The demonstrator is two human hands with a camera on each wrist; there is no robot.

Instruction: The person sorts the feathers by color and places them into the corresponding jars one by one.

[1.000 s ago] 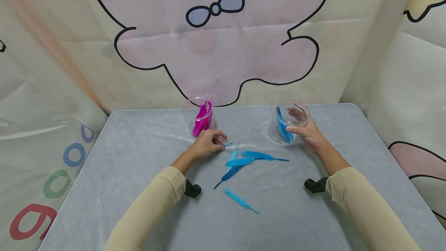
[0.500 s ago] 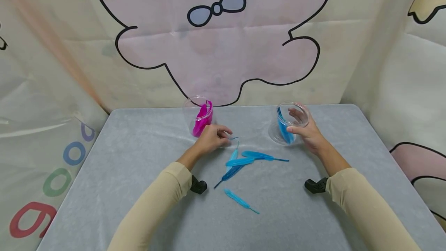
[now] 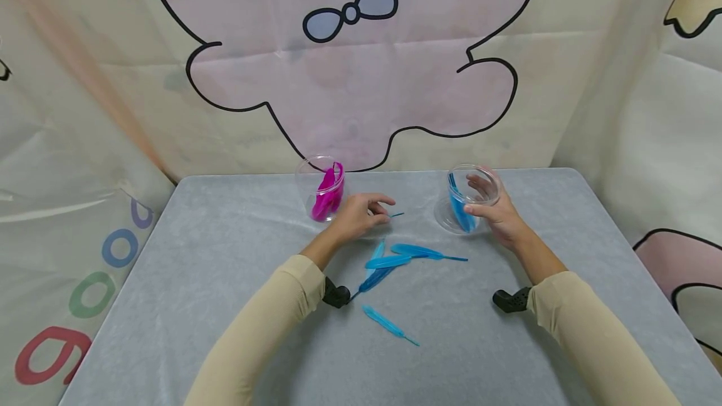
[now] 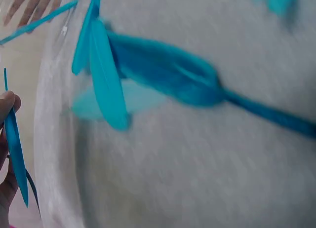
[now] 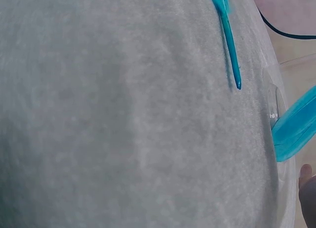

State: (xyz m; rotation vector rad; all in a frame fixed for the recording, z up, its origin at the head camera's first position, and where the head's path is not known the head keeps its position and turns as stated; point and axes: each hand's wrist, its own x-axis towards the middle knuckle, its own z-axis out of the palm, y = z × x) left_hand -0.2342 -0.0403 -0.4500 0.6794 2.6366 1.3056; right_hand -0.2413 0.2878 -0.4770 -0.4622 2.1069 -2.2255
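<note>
My left hand (image 3: 361, 213) pinches a blue feather (image 4: 17, 154) between thumb and fingers. In the head view only the feather's thin quill shows past the fingertips, over the table between two clear plastic cups. My right hand (image 3: 502, 215) grips the right-hand cup (image 3: 445, 221) by its far right side, fingers behind the wall and thumb in front. Blue feathers (image 5: 296, 127) stand leaning inside that cup. Below the left hand, several blue feathers (image 3: 389, 262) lie overlapping on the table. A single light-blue feather (image 3: 386, 323) lies nearer the front.
The left clear cup (image 3: 305, 196) stands near the table's back edge with magenta feathers (image 3: 327, 196) in it. A grey cloth covers the table (image 3: 225, 237). Printed sheets (image 3: 237, 80) hang behind and at both sides. Black wrist cameras (image 3: 510, 301) sit under both sleeves.
My left hand has moved right and slightly back, away from the magenta feathers' cup, carrying the blue feather toward the right cup. My right hand and its cup have stayed in place.
</note>
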